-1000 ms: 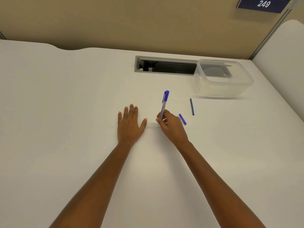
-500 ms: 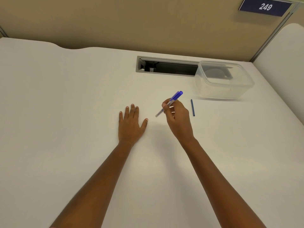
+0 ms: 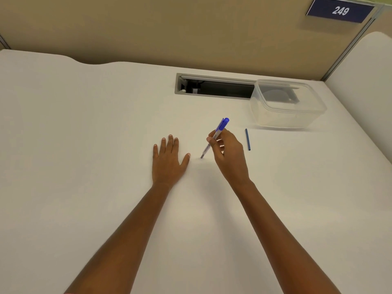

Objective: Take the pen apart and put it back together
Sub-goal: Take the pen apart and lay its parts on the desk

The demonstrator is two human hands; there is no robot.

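**Pen held in right hand, one loose part on the table**

1. Right hand (image 3: 230, 158): raised over the white table (image 3: 84, 145), a little past centre of view. Thumb and curled fingers are clamped on the barrel of the pen (image 3: 218, 130), in a writing grip. The remaining fingers are tucked under the palm.

2. Pen: white barrel with print, blue cap and clip at the upper end. It is tilted, with the cap pointing to about 1 o'clock and the thin grey tip pointing to about 7 o'clock. The tip is low, close to the table surface. Whether it touches the surface cannot be told.

3. Left hand (image 3: 168, 164): lies palm down on the table at 9 o'clock from the right hand, near it but apart. The fingers are straight and close together, pointing to 12 o'clock. The thumb is spread out toward 2 o'clock. It holds nothing.

4. Dark blue thin tube (image 3: 247, 139): lies flat on the table at about 2 o'clock from the right hand, just beside it and not touching. Its long axis runs roughly 12 to 6 o'clock.

5. Clear plastic container (image 3: 263, 115): stands at 1 o'clock from the right hand, beyond the tube, with a lid on it.

6. Grey-framed cable slot (image 3: 214, 76): set in the table at 12 o'clock. Its right end is behind the container.

7. Dark sign (image 3: 340, 10): on the partition at the far 1 o'clock corner, reading 249.
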